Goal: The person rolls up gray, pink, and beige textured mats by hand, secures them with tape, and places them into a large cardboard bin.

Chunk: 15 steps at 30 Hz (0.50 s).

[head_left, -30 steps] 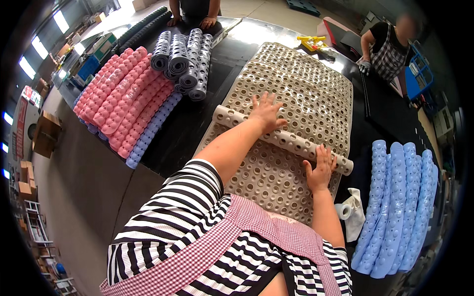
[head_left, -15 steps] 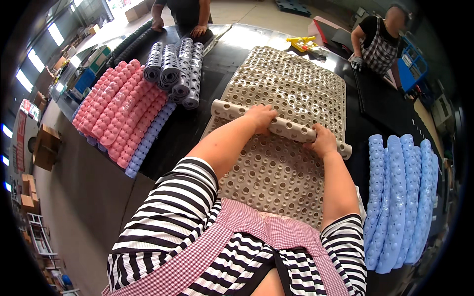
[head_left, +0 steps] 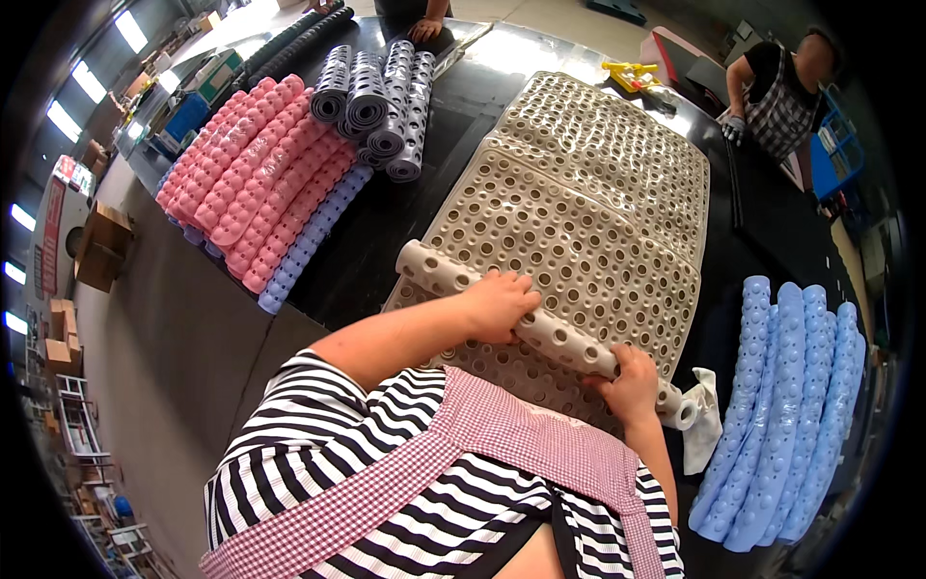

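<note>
A beige bath mat with round holes, rolled into a tube (head_left: 569, 342), lies slantwise across flat beige mats (head_left: 598, 227) on the black table, close to my body. My left hand (head_left: 499, 307) is closed over the tube left of its middle, fingers on top. Toward its right end, my right hand (head_left: 629, 383) grips the tube with the thumb on the near side. The tube's open right end shows a hollow core. Part of the flat mat on the near side is hidden by my arms and checked apron.
Pink rolled mats (head_left: 256, 174) are stacked at left over blue-violet ones (head_left: 313, 236), beside grey rolls (head_left: 386, 106). Light-blue rolls (head_left: 781, 415) and a white cloth (head_left: 703, 420) lie at right. A yellow tool (head_left: 632, 75) sits at the far edge. Two people stand across the table.
Both hands and the rolled tube have come nearer to my body. More flat mat shows beyond the tube and less on its near side. The view has also shifted.
</note>
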Motion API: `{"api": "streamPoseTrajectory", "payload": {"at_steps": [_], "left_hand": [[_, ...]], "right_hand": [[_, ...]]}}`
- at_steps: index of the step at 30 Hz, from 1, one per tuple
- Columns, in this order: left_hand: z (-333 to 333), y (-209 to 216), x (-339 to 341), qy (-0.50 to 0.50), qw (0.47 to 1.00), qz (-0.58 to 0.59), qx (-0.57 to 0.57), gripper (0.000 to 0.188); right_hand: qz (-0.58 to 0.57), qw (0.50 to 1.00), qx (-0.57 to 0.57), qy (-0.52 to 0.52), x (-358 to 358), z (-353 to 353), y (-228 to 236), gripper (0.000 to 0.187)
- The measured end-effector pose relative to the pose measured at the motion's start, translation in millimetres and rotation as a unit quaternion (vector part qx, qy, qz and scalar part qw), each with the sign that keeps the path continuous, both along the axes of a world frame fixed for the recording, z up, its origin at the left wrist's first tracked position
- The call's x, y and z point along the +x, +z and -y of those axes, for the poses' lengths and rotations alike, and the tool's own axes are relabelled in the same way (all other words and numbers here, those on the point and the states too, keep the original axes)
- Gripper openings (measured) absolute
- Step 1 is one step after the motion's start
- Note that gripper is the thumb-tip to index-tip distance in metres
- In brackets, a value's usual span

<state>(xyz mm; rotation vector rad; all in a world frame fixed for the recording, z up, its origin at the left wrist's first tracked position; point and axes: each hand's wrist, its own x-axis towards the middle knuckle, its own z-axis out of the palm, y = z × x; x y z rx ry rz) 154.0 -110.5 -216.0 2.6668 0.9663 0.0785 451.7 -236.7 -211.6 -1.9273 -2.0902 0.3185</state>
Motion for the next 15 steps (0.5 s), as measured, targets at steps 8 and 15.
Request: {"api": "streamPoseTrajectory", "payload": {"at_steps": [8,15], "left_hand": [[-87,7,27,-0.134,0.979,0.064,-0.139,0.066],[-119,-7,27,-0.088,0.984,0.033,-0.152,0.044]], "right_hand": [[-0.184,0.983,-0.026,0.001,31,-38,-7,0.064],[0.129,0.987,0.087,-0.032,-8,-35,-10,0.084]]}}
